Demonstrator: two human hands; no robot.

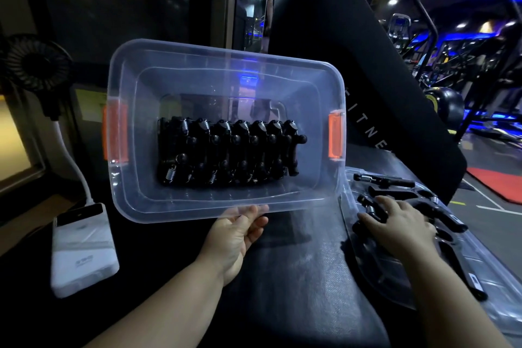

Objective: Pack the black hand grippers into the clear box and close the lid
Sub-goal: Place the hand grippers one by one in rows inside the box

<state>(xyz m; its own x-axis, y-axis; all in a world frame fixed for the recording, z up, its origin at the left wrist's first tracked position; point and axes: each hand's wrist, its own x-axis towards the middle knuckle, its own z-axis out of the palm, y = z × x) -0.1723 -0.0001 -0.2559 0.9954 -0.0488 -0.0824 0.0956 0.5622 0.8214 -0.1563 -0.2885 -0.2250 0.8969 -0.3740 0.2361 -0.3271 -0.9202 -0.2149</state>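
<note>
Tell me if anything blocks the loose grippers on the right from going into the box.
Nothing visible does. The left hand holds the clear box open-mouthed; the lid lies under the loose grippers, which the right hand touches.

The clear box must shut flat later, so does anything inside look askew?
Yes. The row of hand grippers is neat, but the rightmost gripper sits crooked, one handle jutting sideways. The clear box itself is held tipped up by the left hand.
</note>
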